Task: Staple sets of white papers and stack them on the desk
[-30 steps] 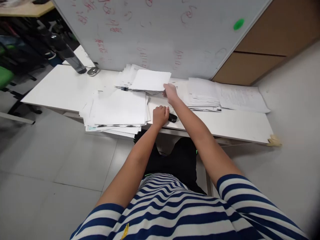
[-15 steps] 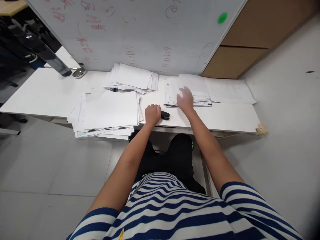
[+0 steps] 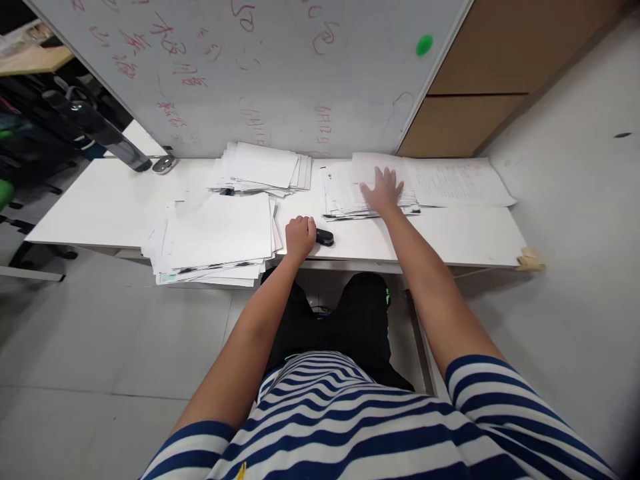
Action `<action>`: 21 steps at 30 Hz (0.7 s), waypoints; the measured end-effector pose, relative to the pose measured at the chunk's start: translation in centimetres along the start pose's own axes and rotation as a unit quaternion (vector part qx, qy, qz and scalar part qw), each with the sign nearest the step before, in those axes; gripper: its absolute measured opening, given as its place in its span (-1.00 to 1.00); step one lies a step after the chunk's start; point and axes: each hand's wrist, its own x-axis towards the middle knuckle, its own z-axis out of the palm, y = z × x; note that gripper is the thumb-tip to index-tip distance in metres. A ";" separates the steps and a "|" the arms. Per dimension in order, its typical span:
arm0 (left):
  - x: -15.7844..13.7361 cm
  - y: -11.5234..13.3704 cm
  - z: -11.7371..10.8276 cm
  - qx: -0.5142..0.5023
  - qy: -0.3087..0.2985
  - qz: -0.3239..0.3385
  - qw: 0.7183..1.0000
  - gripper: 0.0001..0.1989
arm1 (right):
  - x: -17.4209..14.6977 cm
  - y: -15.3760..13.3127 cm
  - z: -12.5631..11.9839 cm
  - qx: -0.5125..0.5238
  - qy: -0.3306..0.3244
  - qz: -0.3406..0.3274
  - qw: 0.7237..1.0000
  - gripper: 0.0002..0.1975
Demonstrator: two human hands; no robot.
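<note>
My left hand (image 3: 300, 238) is closed at the table's front edge around a black object that looks like a stapler (image 3: 325, 237); only its rounded end sticks out to the right. Fingers spread, my right hand (image 3: 384, 191) lies flat on a stack of papers (image 3: 345, 193), somewhat blurred. To the right of that stack, printed sheets (image 3: 457, 181) lie open and reach toward the wall. Left of my left hand is a large, uneven pile of papers (image 3: 220, 230), overhanging the front edge. Behind it sits a smaller pile of papers (image 3: 263, 165).
A whiteboard (image 3: 280, 80) with red writing stands along the back of the white table (image 3: 100, 207). A dark bottle (image 3: 107, 133) and a computer mouse (image 3: 165, 165) are at the back left. Brown panels (image 3: 475, 123) and a wall border the right side.
My right hand has slid a little to the right over the paper stack, its fingers spreading wider. My left hand keeps its grip. The whole view has shifted slightly.
</note>
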 end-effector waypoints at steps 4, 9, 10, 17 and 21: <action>0.0 -0.1 0.2 -0.013 0.002 -0.003 1.000 -0.64 | 0.3 0.6 1.1 0.008 -0.004 -0.003 1.000 -0.33; 0.0 -0.1 0.3 -0.034 0.010 0.002 0.999 -0.61 | 0.3 0.8 2.1 0.022 0.042 0.009 0.999 -0.42; 0.0 -0.1 0.3 -0.036 0.011 0.001 0.999 -0.61 | 0.4 0.7 2.2 0.022 0.048 0.010 0.999 -0.42; 0.0 0.1 0.1 -0.043 0.008 -0.007 0.999 -0.61 | 0.5 0.6 2.2 0.048 0.055 0.020 0.997 -0.42; 0.0 0.1 0.2 -0.034 0.005 -0.006 0.999 -0.60 | 1.2 1.1 2.3 0.092 0.050 0.048 0.993 -0.46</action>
